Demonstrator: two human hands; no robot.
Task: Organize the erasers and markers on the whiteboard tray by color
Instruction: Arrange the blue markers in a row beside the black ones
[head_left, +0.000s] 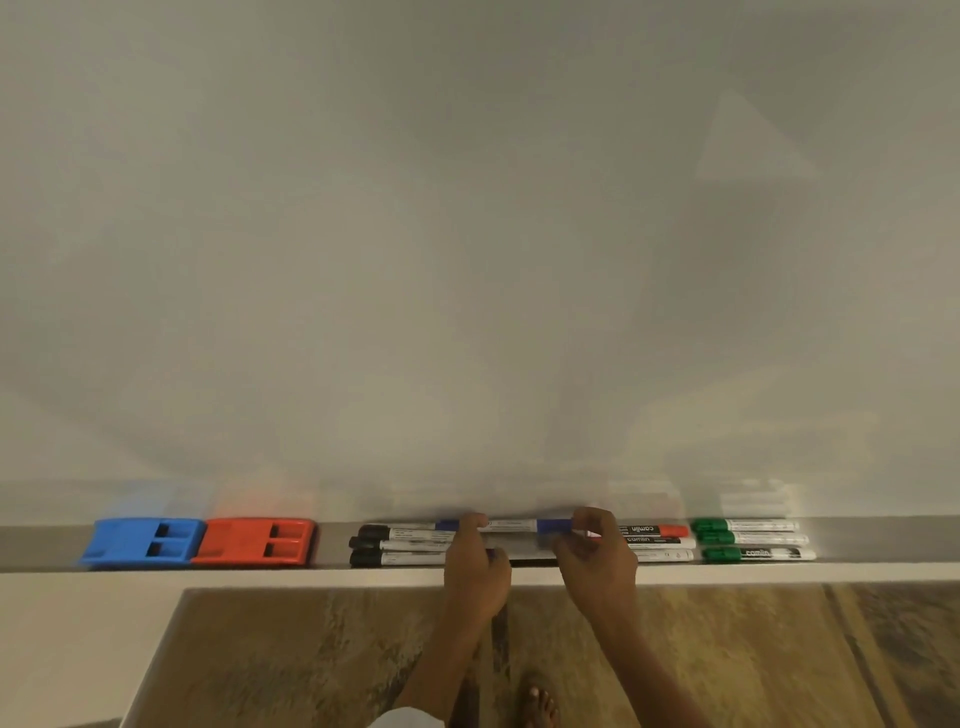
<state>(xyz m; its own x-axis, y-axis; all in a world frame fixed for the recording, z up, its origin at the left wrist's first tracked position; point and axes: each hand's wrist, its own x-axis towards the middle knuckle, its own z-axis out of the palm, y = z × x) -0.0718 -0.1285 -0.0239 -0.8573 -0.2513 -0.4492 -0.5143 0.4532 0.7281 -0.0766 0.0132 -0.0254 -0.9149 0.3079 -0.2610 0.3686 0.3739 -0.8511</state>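
Note:
On the whiteboard tray (332, 545) a blue eraser (143, 541) sits at the left, touching a red eraser (254, 540). Three black-capped markers (400, 545) lie stacked right of them. Both hands hold a blue marker (511, 526) at the back of the tray: my left hand (475, 566) pinches its left end, my right hand (597, 561) pinches its blue cap end. Red markers (660, 540) lie right of my right hand, partly hidden by it. Three green-capped markers (753, 539) lie furthest right.
The whiteboard (467, 260) fills the upper view. Below the tray's front edge is a wood-patterned floor (727, 654) with a bare foot (540, 701). A pale wall or panel (78, 649) is at the lower left.

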